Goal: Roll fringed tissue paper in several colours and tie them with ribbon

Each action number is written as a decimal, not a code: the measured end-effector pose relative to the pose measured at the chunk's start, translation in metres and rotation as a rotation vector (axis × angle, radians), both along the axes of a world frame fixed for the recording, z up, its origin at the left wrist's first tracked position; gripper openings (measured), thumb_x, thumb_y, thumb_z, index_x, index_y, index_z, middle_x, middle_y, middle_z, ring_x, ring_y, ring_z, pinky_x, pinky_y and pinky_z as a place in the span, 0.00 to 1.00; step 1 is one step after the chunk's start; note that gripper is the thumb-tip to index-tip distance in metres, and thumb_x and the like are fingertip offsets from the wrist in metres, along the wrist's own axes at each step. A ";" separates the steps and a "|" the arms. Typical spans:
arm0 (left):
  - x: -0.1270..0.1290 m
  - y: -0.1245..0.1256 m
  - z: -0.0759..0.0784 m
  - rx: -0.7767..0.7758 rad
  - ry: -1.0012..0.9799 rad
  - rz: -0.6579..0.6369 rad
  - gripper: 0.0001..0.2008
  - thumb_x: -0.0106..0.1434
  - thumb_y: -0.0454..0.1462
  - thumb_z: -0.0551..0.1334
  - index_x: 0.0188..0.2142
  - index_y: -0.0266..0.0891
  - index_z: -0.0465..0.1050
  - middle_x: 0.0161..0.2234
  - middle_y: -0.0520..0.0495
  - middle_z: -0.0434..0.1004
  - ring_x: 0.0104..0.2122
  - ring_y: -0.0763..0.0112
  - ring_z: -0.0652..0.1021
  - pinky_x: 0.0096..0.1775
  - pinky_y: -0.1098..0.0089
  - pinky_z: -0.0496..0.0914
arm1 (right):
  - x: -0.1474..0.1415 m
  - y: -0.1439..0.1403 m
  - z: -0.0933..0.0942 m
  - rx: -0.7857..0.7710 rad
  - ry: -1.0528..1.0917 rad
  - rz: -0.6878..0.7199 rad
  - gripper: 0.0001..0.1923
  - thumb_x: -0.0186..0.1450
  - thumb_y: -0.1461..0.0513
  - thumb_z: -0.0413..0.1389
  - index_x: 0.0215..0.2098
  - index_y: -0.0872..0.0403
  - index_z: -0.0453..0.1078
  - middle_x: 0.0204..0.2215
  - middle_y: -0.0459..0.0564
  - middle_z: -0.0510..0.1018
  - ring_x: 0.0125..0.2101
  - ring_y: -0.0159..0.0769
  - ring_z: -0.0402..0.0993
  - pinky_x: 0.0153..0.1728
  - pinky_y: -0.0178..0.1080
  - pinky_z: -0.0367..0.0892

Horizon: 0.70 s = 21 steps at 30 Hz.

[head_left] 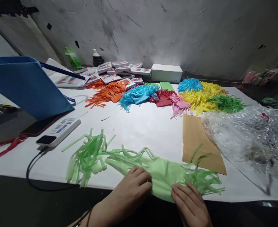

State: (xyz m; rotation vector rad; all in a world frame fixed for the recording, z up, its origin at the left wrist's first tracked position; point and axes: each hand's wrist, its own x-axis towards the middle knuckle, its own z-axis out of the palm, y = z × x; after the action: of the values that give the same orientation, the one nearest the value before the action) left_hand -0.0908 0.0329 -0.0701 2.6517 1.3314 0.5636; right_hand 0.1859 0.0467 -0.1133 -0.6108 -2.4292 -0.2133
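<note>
The green paper (162,175), cut into fringe at both ends, lies at the table's (139,129) near edge. The left hand (131,189) rests on it palm down, fingers curled and pinching its uncut middle. The right hand (191,203) lies flat beside, fingertips pressing the paper. A tan sheet (195,138) lies just beyond.

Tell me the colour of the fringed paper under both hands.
Light green: the fringed paper under the left hand and right hand, seen in the head view.
</note>
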 end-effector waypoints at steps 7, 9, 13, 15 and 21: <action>-0.037 -0.006 0.028 0.077 -0.007 0.250 0.17 0.64 0.37 0.66 0.52 0.46 0.69 0.54 0.42 0.76 0.52 0.52 0.73 0.54 0.52 0.63 | -0.004 0.002 0.004 -0.077 0.170 -0.038 0.16 0.65 0.72 0.53 0.49 0.57 0.74 0.43 0.51 0.84 0.48 0.39 0.80 0.60 0.45 0.67; -0.016 -0.006 0.026 0.024 -0.052 0.090 0.26 0.63 0.41 0.68 0.59 0.45 0.65 0.58 0.40 0.74 0.57 0.50 0.71 0.61 0.49 0.57 | -0.006 0.004 0.005 -0.051 0.150 0.002 0.16 0.65 0.72 0.52 0.49 0.58 0.74 0.43 0.51 0.84 0.48 0.38 0.80 0.60 0.44 0.68; 0.023 -0.001 0.007 -0.004 -0.192 -0.088 0.10 0.68 0.27 0.55 0.42 0.41 0.71 0.39 0.48 0.83 0.39 0.65 0.78 0.51 0.61 0.66 | -0.007 0.001 0.004 -0.114 0.160 -0.012 0.17 0.67 0.71 0.50 0.51 0.55 0.72 0.43 0.50 0.84 0.50 0.40 0.79 0.58 0.47 0.69; 0.028 0.002 0.000 -0.002 -0.257 -0.039 0.13 0.68 0.24 0.52 0.37 0.40 0.71 0.31 0.49 0.81 0.33 0.67 0.77 0.43 0.65 0.67 | -0.009 -0.002 0.001 -0.199 0.244 -0.084 0.17 0.68 0.71 0.50 0.51 0.52 0.71 0.41 0.48 0.84 0.49 0.40 0.79 0.58 0.50 0.67; 0.029 0.016 0.003 -0.143 -0.168 0.307 0.09 0.68 0.29 0.54 0.35 0.39 0.71 0.29 0.47 0.78 0.30 0.64 0.77 0.33 0.68 0.67 | -0.034 0.012 0.008 -0.204 0.359 -0.298 0.07 0.71 0.68 0.53 0.42 0.52 0.71 0.30 0.46 0.79 0.33 0.38 0.76 0.45 0.46 0.65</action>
State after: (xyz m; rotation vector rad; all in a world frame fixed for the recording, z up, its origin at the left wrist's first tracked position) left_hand -0.0616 0.0485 -0.0674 2.2481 1.6682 0.6802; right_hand 0.1521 0.0589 -0.1053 -1.0112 -2.0208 0.0259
